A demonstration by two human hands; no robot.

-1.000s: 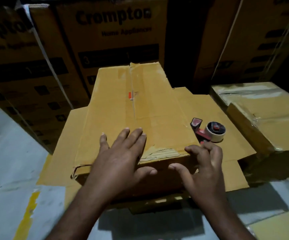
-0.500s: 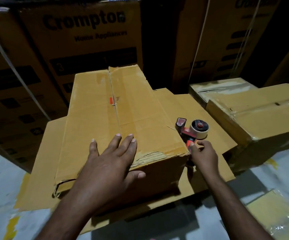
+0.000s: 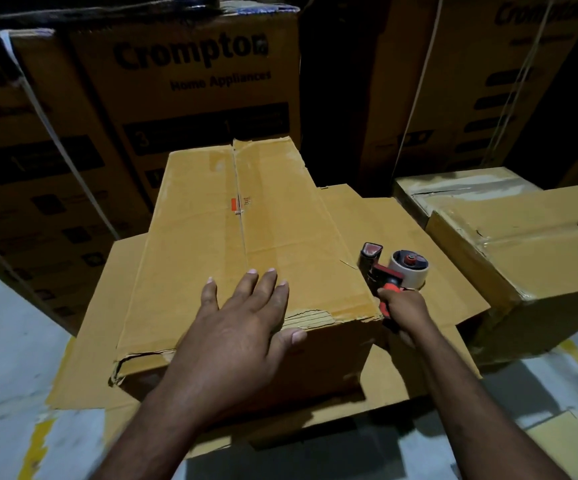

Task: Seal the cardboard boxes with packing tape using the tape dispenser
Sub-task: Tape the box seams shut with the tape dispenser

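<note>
The left hand (image 3: 242,327) lies flat, fingers spread, on the near edge of the cardboard box (image 3: 246,244). Just right of it, the right hand (image 3: 403,308) grips the tape dispenser (image 3: 393,270) handle beside the box's corner. Beyond both hands stand Crompton cartons (image 3: 190,84).

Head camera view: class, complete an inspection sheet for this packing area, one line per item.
Surface: flattened brown cardboard sheet on pale floor.
Job's things: long brown cardboard box, flaps closed, near edge torn; red-and-black tape dispenser beside it on the right.
Clutter: nothing seen.
Grippers: left hand flat on box top; right hand grips dispenser handle.
Cables: nothing seen.
Surroundings: two tape-wrapped boxes right; stacked printed cartons behind.
</note>
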